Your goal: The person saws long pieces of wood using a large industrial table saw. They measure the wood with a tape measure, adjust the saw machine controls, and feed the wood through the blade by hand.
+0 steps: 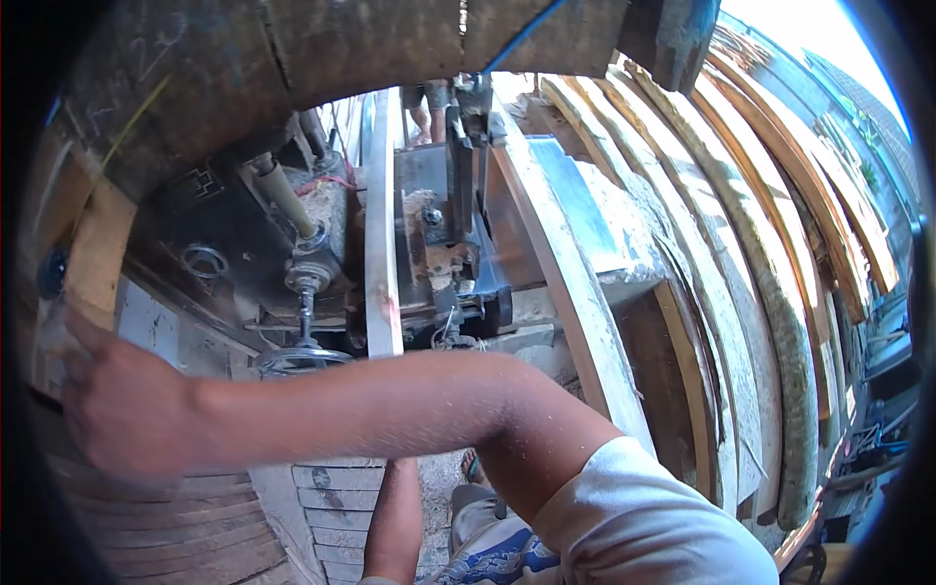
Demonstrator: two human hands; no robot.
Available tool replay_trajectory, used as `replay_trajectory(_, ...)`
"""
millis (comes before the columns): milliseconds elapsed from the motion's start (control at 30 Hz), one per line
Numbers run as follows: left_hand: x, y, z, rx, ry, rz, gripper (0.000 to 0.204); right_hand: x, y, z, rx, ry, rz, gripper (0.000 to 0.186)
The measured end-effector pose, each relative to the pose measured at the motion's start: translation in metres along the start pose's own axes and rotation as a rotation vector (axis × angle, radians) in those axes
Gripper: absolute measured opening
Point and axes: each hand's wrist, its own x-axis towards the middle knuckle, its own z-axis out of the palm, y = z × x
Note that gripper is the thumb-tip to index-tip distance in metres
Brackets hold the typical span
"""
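Note:
My right arm crosses the view from the lower right. At the far left my right hand [132,405] is slightly blurred, one finger stretched out below a dark round knob [52,271] on a wooden post [99,239]. Nothing shows in that hand, and I cannot tell whether it touches the knob. My left forearm [395,517] rises from the lower edge, and its hand is hidden behind my right forearm. Just beyond lies the near end of a long pale timber [383,292], running away through a dusty woodworking machine [434,219]. Whether my left hand touches it is hidden.
A metal handwheel [304,359] stands on a shaft left of the timber. Another long beam [570,283] slants along the right side, beside stacked rough-edged boards [780,322]. Dark planks [341,49] hang overhead. Beyond the machine stand another person's legs [429,115].

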Motion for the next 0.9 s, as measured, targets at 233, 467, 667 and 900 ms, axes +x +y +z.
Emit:
replay_trajectory(233, -0.123, -0.062, 0.012, 0.126, -0.428, -0.264, 0.029, -0.45, -0.061, -0.157, -0.28, 0.023, 1.322, 0.036)
replay_trajectory(467, -0.199, -0.028, 0.115, 0.03, -1.015, -0.46, 0.043, -0.671, -0.241, -0.284, 0.681, 0.226, 2.296, 0.099)
replay_trajectory(667, -0.299, 0.046, 0.227, -0.542, -0.782, -1.003, 0.075, -0.698, -0.26, -0.271, 1.103, 0.578, 2.033, 0.096)
replay_trajectory(900, -0.291, 0.077, 0.207, -0.332, -0.872, -0.894, 0.069, -0.685, -0.263, -0.276, 0.848, 0.451, 2.219, 0.084)
